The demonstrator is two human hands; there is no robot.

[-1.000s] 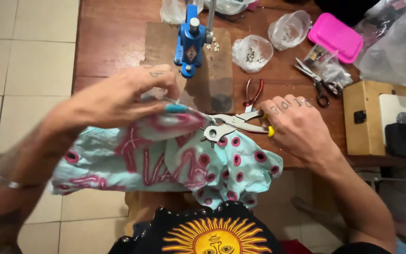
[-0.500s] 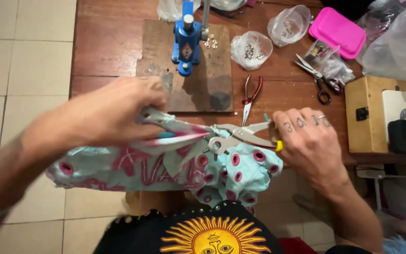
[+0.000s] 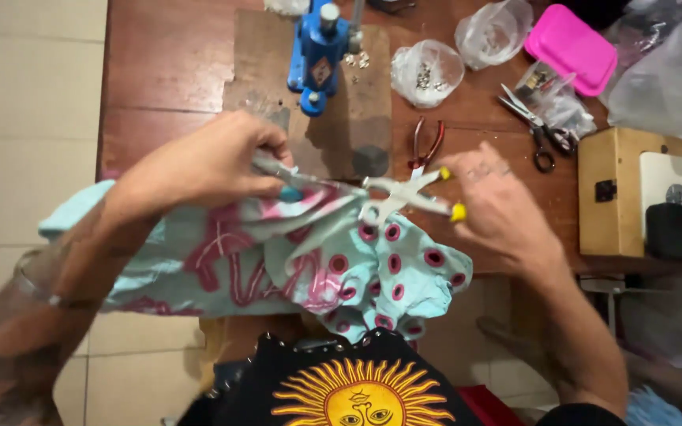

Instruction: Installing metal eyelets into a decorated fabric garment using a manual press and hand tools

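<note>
Head view: the left hand (image 3: pixel 207 162) pinches a fold of the turquoise-and-pink fabric (image 3: pixel 278 252) taut over the table (image 3: pixel 159 71) edge, so the punch pliers (image 3: pixel 400 193), gripped by the right hand (image 3: pixel 499 205), can bite it cleanly. A blue press (image 3: pixel 317 51) stands behind.

blue hand press (image 3: pixel 319 55) upright on wooden board (image 3: pixel 365 118). clear bags of small metal parts (image 3: pixel 426 72) near pink plastic box (image 3: pixel 568 49). scissors (image 3: pixel 534 126), red-handled pliers (image 3: pixel 425 146) on brown table (image 3: pixel 159 71). sewing machine (image 3: pixel 672 197) far right.
</note>
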